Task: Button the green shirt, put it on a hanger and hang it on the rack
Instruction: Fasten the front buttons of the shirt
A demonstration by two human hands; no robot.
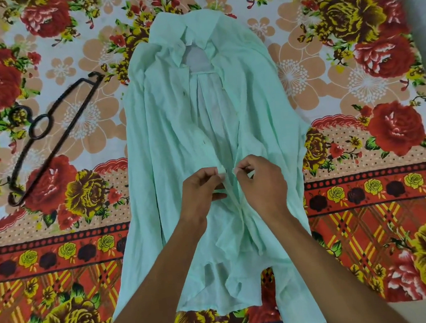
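At the shirt's lower front, the left hand [201, 188] and right hand [259, 180] each pinch one edge of the placket, fingertips nearly touching. The green shirt [167, 129] lies flat on the floral sheet [366, 198], collar away from the person, its unfastened opening running straight up from the fingers. The hanger [48, 140] waits well off to the left.

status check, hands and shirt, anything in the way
Left hand and right hand both pinching the shirt front edges, low down. Upper front open, collar spread. Hanger untouched, left of shirt. Nothing in the way.
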